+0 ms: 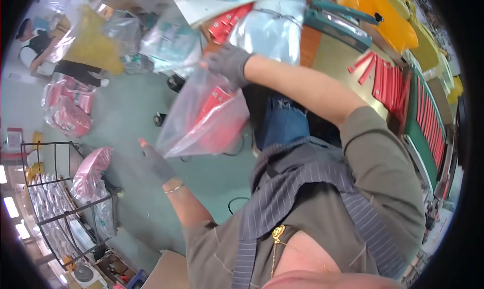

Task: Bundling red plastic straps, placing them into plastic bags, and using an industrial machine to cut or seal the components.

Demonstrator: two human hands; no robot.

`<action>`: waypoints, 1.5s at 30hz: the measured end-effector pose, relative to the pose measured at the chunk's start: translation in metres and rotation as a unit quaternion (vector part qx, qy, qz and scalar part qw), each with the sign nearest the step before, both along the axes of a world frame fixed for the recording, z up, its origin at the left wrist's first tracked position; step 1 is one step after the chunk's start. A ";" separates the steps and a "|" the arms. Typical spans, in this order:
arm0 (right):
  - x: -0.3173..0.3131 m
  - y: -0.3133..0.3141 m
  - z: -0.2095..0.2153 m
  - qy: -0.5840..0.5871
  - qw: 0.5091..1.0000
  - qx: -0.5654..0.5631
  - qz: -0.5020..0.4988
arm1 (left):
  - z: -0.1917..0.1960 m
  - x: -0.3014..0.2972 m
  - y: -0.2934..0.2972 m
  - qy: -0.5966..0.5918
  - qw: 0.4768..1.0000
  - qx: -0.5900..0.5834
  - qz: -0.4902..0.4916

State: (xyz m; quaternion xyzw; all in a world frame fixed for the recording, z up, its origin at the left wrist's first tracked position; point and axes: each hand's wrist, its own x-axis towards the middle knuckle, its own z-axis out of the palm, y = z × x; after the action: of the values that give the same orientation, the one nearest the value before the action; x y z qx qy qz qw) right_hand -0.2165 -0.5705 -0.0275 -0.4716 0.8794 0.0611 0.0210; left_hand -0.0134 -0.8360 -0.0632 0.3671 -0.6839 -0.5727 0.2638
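Observation:
A clear plastic bag [184, 120] with red packets [214, 100] inside hangs in front of me, over the floor. My right hand [229, 65], in a grey glove with bare fingertips, is closed on the bag's upper edge. To the left of the bag, and apart from it, my left hand [157, 163] wears the same kind of glove. Its fingers are stretched out and nothing shows in them. Just beyond my right hand, more red packets [229, 23] lie beside a silvery plastic bag [272, 27].
Red strips [388, 85] lie in rows on the bench at right, near a teal tool [338, 27] and a yellow bag [380, 17]. Filled bags [70, 107] stand on the floor at left. A black metal rack [65, 183] is at lower left. Another person [40, 49] stands far left.

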 end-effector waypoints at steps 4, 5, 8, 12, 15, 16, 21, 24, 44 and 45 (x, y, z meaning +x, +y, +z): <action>0.026 0.062 0.033 -0.090 0.948 -0.305 -0.030 | 0.009 -0.013 0.002 -0.058 0.977 -0.204 -0.033; 0.033 0.085 0.022 -0.083 0.945 -0.307 -0.072 | 0.008 -0.019 0.006 -0.061 0.954 -0.294 -0.006; 0.059 0.165 -0.005 -0.178 0.945 -0.198 -0.189 | 0.021 -0.039 0.040 -0.083 0.914 -0.397 0.004; 0.114 0.255 -0.033 -0.214 0.888 -0.233 -0.334 | 0.035 -0.066 0.075 -0.058 0.926 -0.361 -0.094; 0.151 0.312 -0.028 -0.224 0.825 -0.270 -0.442 | 0.029 -0.092 0.105 -0.093 0.897 -0.381 -0.202; 0.164 0.334 -0.029 -0.207 0.816 -0.276 -0.463 | 0.018 -0.103 0.116 -0.069 0.888 -0.383 -0.244; 0.231 0.426 -0.027 -0.051 0.754 -0.363 -0.546 | 0.014 -0.153 0.224 0.084 0.858 -0.293 -0.415; 0.242 0.468 -0.025 0.070 0.718 -0.370 -0.586 | -0.001 -0.168 0.307 0.099 0.826 -0.293 -0.472; 0.388 0.834 -0.008 0.161 0.297 -0.212 -0.917 | -0.088 -0.159 0.593 0.090 0.658 -0.286 -0.690; 0.365 0.825 -0.012 0.113 0.390 -0.270 -0.873 | -0.090 -0.171 0.594 0.090 0.670 -0.286 -0.679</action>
State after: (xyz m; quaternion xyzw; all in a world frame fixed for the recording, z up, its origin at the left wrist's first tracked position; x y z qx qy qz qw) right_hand 0.1481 0.2543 -0.0394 0.5847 0.7738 -0.1791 -0.1650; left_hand -0.1849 -0.2422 -0.1536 -0.3453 -0.8477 -0.4002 -0.0452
